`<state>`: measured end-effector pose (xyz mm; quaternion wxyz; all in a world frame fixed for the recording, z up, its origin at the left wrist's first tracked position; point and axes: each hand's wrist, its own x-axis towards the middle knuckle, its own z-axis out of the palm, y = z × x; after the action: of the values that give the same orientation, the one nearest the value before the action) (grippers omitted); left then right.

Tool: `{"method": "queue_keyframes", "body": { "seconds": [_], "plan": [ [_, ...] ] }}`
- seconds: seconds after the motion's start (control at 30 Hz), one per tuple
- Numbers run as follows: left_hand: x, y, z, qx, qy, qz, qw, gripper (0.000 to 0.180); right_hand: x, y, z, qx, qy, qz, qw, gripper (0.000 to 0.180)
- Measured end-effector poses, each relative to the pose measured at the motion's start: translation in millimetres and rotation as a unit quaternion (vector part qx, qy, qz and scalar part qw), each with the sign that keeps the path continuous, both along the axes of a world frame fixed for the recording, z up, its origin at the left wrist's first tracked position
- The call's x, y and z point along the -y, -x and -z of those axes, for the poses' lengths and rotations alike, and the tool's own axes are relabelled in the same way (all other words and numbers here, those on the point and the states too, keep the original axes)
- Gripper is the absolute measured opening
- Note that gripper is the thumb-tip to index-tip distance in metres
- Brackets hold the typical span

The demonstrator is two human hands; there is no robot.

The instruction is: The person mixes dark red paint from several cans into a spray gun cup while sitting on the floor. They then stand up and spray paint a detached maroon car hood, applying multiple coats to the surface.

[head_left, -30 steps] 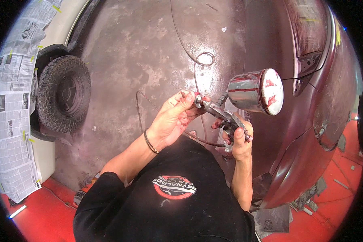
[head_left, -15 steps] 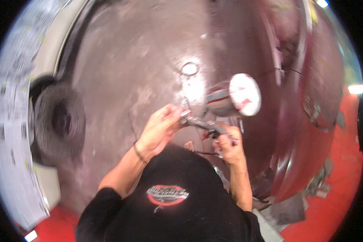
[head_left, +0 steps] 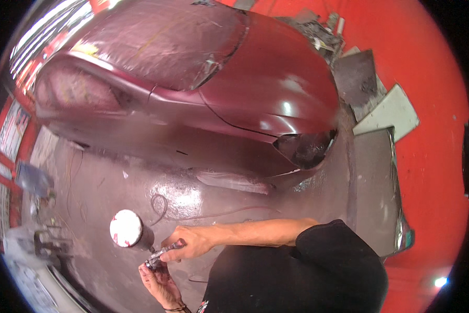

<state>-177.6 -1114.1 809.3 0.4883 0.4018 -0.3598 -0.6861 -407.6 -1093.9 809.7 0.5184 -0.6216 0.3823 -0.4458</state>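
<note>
My right hand is closed around a paint spray gun, its arm stretched across in front of my black shirt. A dark cup with a white, red-smeared lid sits on the gun. My left hand, with a bracelet at the wrist, has its fingers closed on the gun's near end; exactly which part they grip is too small to tell. Beyond my hands stands a dark red car, its windows covered with stained sheeting and its headlight opening hollow.
A thin hose loops across the wet-looking floor between me and the car. Flat panels and scraps lie beside the red surface at the right. A bluish container stands at the far left.
My view has swung to the right, so the car now fills the upper part. The gun and both hands now appear at the lower left, still together.
</note>
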Motion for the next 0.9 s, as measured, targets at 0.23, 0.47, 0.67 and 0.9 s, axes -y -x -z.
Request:
{"method": "queue_keyframes", "body": {
  "seconds": [0.23,0.47,0.67,0.9],
  "plan": [
    [2,-17,-17,0.075,0.049,0.083,0.993,0.025,-12,-6,-13,-0.040,0.023,0.017,0.999,0.053],
    [1,-13,24,-0.123,0.000,-0.033,0.992,0.040,-10,-23,3,0.013,0.031,0.069,0.997,0.049],
    [10,-23,42,-0.204,-0.011,-0.020,0.979,0.045,-8,-21,5,-0.039,0.068,0.032,0.996,0.046],
    [-16,31,8,-0.194,-0.059,-0.028,0.979,0.044,-8,-10,0,-0.038,0.076,0.062,0.994,0.043]
  ]
}}
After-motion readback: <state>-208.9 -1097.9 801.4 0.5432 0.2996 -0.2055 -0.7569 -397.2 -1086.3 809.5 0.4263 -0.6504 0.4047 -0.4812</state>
